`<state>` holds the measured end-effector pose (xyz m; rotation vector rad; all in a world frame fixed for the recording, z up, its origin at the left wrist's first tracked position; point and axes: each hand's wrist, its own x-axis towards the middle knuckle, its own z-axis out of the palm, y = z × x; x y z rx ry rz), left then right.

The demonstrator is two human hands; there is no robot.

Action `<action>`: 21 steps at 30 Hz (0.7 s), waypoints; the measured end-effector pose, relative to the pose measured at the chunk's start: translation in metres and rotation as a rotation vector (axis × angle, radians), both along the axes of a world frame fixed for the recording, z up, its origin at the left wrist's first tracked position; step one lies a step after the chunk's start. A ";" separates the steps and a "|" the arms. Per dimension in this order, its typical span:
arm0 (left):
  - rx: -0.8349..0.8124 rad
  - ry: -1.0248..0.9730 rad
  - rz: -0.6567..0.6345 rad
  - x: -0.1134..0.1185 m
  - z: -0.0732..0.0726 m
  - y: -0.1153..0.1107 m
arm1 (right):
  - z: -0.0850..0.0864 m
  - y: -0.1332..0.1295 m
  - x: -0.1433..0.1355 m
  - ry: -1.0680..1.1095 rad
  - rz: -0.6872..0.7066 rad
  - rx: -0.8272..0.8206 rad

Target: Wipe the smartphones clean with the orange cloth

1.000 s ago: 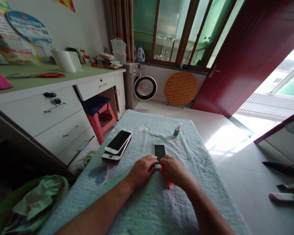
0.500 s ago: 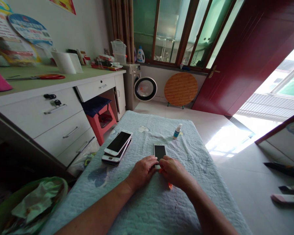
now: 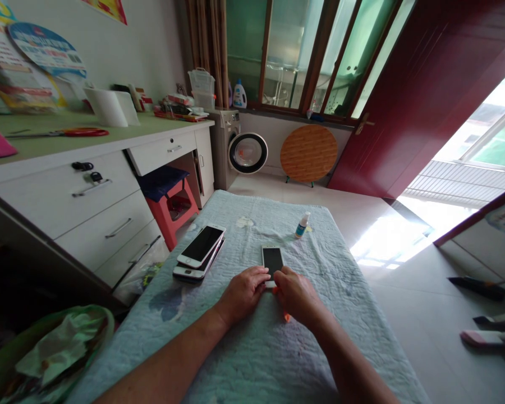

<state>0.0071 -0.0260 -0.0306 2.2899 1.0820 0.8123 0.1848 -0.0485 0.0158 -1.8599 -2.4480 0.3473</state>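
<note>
- Only my view has shifted slightly; phone [image 3: 272, 257] lies on cloth [image 3: 244, 353].
- Light, stiff, slick, fragile glass, I'd guess; take its side edges.
- Left hand [image 3: 244, 292] curled, right hand [image 3: 298, 294] bunched, both at its lower end; can't tell their grip.
- Orange scrap [image 3: 287, 318] by right hand; bottle [image 3: 302, 226] beyond.

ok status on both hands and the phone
Phone flat, screen up. Left hand on its near left corner. Right hand on near right, orange scrap beneath. Spray bottle beyond, clear.

Hands [image 3: 269, 292] at near end of white phone [image 3: 272, 260]; stacked phones [image 3: 200, 249] left, spray bottle [image 3: 302, 225] beyond.
</note>
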 end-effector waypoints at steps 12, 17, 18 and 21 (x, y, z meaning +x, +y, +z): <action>-0.017 -0.017 -0.020 0.001 0.001 0.001 | -0.002 0.001 -0.012 0.060 0.014 0.033; -0.040 -0.024 -0.042 0.001 0.003 0.001 | -0.003 0.001 -0.016 0.052 0.014 0.021; -0.038 -0.017 -0.035 0.000 0.002 0.001 | -0.002 0.001 -0.013 0.047 0.002 0.017; -0.026 -0.005 -0.005 0.001 -0.001 0.002 | -0.001 0.002 -0.002 0.032 -0.031 0.015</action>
